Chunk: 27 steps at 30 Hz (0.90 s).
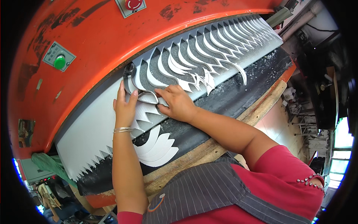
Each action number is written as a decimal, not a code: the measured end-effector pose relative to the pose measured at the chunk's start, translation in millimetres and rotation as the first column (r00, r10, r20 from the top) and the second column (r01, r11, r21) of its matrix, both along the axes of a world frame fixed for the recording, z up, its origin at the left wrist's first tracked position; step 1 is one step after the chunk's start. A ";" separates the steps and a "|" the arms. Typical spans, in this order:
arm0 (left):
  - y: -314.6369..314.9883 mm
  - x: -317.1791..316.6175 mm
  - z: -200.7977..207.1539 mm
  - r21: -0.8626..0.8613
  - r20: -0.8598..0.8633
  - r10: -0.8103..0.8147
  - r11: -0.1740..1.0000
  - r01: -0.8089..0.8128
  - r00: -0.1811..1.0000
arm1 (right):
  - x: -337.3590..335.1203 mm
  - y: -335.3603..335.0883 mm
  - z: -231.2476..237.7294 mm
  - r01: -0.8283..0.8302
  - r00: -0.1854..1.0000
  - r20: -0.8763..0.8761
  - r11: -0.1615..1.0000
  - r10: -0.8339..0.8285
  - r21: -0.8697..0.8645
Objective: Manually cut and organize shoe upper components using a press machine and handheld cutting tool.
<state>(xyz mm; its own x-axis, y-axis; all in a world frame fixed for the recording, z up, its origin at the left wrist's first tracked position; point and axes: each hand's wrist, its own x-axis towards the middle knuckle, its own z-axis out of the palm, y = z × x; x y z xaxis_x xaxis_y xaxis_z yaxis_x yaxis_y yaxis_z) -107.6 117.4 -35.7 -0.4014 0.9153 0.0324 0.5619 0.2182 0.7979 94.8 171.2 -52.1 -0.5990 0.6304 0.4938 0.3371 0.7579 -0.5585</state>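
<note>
A curved metal cutting die (128,76) stands on the white sheet (87,130), its edges forming a narrow, pointed outline. My left hand (125,106) grips the die from the left, fingers along its outer side and thumb against its near part. From the right, my right hand (177,102) closes its thumb and fingers on the near end; the fingertips are partly hidden. Beyond the die, the sheet is cut into a long row of wavy openings with thin white strips (182,58) between them. A fan of curved white cut pieces (158,147) lies below my hands.
The orange-red press (93,41) rises behind the sheet, with a green button (59,62) and a red button (133,3). A black mat (223,100) with white scraps (241,74) lies under the sheet. A worn wooden rail (261,102) borders the near side.
</note>
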 end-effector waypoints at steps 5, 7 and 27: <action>0.6 -2.4 0.6 0.010 -0.023 -0.037 0.999 0.038 0.999 | -0.3 1.7 -1.7 -0.013 0.999 -0.035 1.000 0.013 0.019; 2.4 -1.8 2.6 -0.006 -0.021 -0.032 0.999 0.031 0.999 | -0.9 2.8 -0.8 -0.010 0.999 -0.042 1.000 0.011 0.016; -70.2 21.5 65.5 0.434 0.214 0.295 0.825 -0.362 0.931 | 53.4 64.8 114.7 0.369 0.763 -0.589 0.928 -0.267 0.057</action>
<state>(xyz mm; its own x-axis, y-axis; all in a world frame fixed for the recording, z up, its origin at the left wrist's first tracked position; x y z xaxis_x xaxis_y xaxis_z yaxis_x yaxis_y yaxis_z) -86.1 47.3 29.9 -0.7063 0.6212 0.3395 0.4053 -0.0383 0.9134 148.3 236.0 62.7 0.0379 0.6163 0.7866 0.2397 0.7586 -0.6059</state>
